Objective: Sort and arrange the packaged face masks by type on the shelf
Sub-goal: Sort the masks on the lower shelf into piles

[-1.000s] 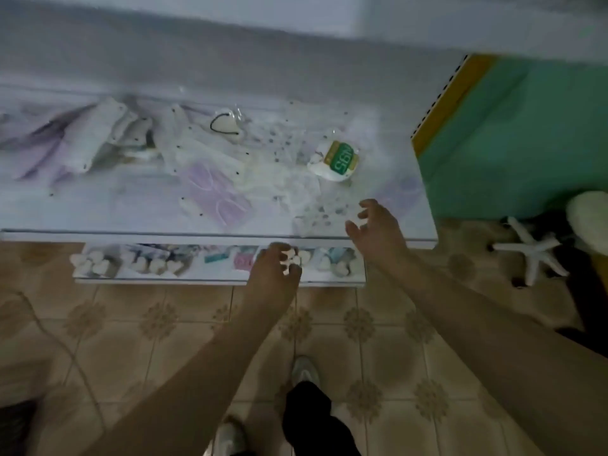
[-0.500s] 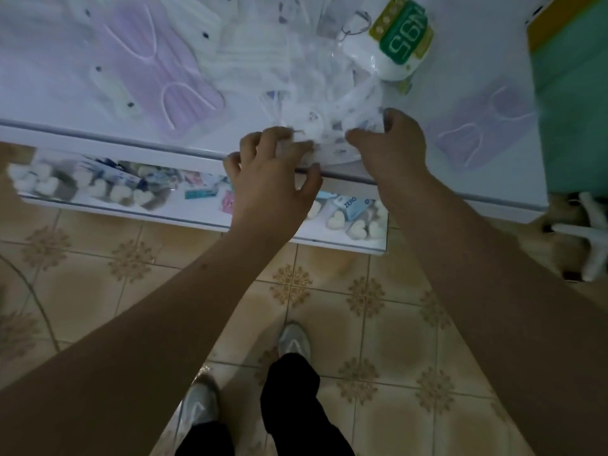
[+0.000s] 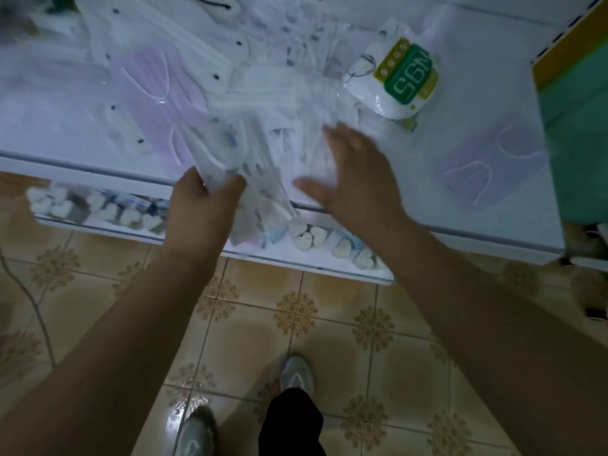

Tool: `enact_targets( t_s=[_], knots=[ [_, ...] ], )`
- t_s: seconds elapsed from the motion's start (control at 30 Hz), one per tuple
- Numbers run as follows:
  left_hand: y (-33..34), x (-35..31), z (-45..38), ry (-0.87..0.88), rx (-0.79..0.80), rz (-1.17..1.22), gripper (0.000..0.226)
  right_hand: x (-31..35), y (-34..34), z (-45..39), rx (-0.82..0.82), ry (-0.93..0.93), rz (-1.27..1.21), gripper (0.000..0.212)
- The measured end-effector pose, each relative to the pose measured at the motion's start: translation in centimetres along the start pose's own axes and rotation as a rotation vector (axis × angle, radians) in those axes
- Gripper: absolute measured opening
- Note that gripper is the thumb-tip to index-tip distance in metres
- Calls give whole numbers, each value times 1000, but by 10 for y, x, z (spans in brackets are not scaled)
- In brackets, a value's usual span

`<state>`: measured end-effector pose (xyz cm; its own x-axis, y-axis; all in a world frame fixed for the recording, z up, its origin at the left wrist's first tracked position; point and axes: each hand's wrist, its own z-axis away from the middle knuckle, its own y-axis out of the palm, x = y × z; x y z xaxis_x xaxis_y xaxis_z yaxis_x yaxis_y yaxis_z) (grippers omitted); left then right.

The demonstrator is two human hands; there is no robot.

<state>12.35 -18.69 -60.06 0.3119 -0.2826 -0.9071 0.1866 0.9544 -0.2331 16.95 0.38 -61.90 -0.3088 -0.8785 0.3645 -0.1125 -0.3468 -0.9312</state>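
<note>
Left hand: the left hand (image 3: 200, 205) is at the front edge of the shelf, with thumb and fingers curled round a bundle of clear-wrapped white masks (image 3: 230, 159); it grasps them firmly.
Bundle look: several thin transparent packets, white inside, with small dark print; the lower ends hang over the front edge, the upper ends lie on the shelf.
Right hand: the right hand (image 3: 355, 179) is spread, fingers straight, over the loose white packets (image 3: 296, 103) in the middle of the shelf; it is blurred, holds nothing, and I cannot tell if the fingertips touch them.
N95 pack: the N95 pack (image 3: 394, 80) lies flat behind the right hand, white with a green and yellow label, at the right end of the heap.
Purple masks, left: purple masks in clear wrap (image 3: 154, 83) lie to the left, partly under long white packets.
Purple mask, right: a single purple mask (image 3: 477, 162) lies alone on the right, well apart from the heap, near the green side panel (image 3: 579, 133).
Shelf: the white shelf (image 3: 460, 77) has bare surface between the N95 pack and the side panel.
Front edge: it runs just under both hands; the lower shelf (image 3: 296, 261) stands out a little below it, with small heart-shaped white items (image 3: 306, 238) on it.
Floor: a tiled floor (image 3: 296, 324) and the person's shoes (image 3: 296, 373) are below.
</note>
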Motion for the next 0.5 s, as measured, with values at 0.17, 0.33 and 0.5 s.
enact_targets(
  t_s=[0.17, 0.33, 0.5],
  knots=[
    [-10, 11, -8, -123, -58, 147, 30, 7, 7, 25, -241, -14, 86, 23],
    [-10, 9, 3, -103, -69, 214, 25, 33, -30, 36, -641, 322, -785, 2],
    [9, -9, 11, -148, 318, 563, 45, 71, -32, 42, -267, 579, -1221, 14]
  ],
)
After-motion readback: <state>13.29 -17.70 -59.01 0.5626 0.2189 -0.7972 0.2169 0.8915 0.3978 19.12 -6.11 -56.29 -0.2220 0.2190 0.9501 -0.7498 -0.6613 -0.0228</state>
